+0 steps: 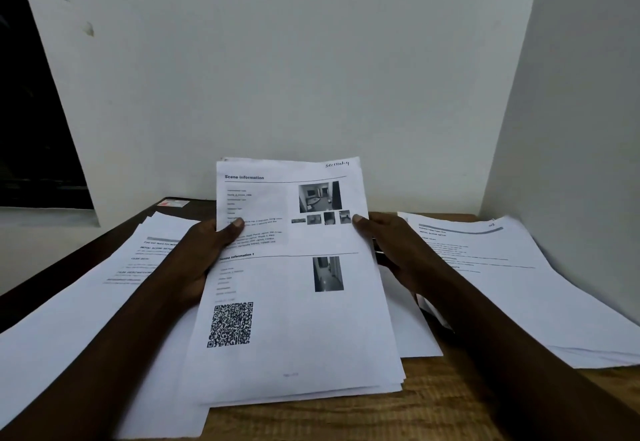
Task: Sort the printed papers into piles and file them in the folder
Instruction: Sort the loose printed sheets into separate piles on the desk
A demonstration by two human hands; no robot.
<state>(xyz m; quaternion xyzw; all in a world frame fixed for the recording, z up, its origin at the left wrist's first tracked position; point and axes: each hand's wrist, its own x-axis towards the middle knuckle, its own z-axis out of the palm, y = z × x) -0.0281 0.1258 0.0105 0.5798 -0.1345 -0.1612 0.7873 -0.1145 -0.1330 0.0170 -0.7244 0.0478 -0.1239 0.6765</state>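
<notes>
Held stack of papers (294, 302): in front of the person at the centre, above the table (433, 406). Its long axis runs away from the person. The printed heading is at the far end and a code block sits near the lower left. The far end is raised toward the wall (277, 77) and the near end is low. Whether the near edge touches the table cannot be told. A handwritten note is in the top right corner.

Left hand (204, 253): clamped on the stack's left edge, thumb (235, 227) flat on the top page, fingers hidden behind. The forearm reaches in from the lower left.

Right hand (391, 246): clamped on the right edge at about the same height, thumb (360, 222) on the page and fingers underneath.

Left pile (86, 302) and right pile (519, 285): both flat on the table, one to either side of the held stack. Loose sheets (412, 330) lie beneath the stack. A small card (172, 203) lies at the table's far left.
</notes>
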